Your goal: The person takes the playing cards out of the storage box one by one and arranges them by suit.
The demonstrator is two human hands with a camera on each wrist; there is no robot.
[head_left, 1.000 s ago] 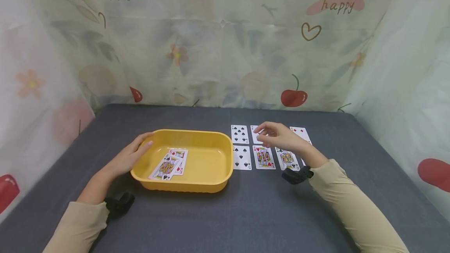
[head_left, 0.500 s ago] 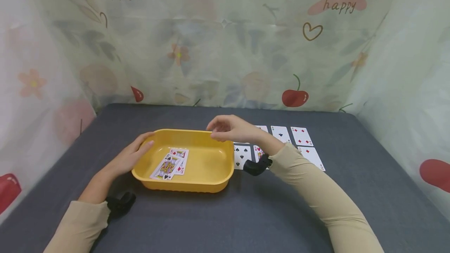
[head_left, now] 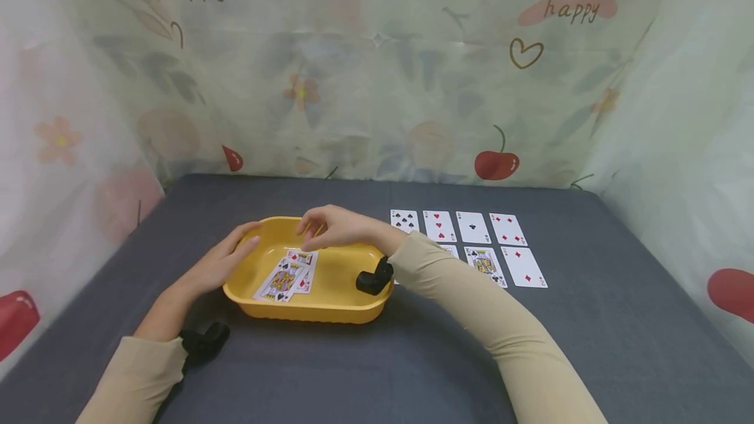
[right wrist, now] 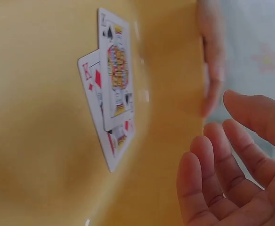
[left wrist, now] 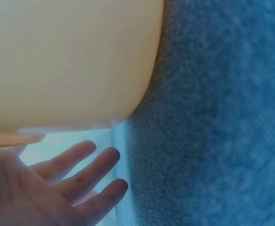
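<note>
A yellow tray (head_left: 336, 286) stands left of the middle of the table. Inside it, a king of spades card (head_left: 281, 281) lies partly over a king of diamonds card (head_left: 305, 258); both are face up. My left hand (head_left: 220, 260) rests at the tray's left rim, thumb over the edge; the left wrist view shows its other fingers (left wrist: 88, 176) extended and spread outside the wall. Above the tray hovers my right hand (head_left: 338, 226), fingers loosely bent and holding nothing. The right wrist view has its fingers (right wrist: 190, 183) apart from both cards.
Right of the tray, cards lie face up in two rows on the dark tabletop (head_left: 377, 371), among them a three of hearts (head_left: 439, 226), a king of clubs (head_left: 485, 265) and a two of diamonds (head_left: 525, 267). My right arm covers part of the front row. Patterned cloth (head_left: 377, 84) hangs behind.
My right hand has moved left, from over the rows of cards to above the tray. More of the back row now shows. The left hand and the tray have stayed in place.
</note>
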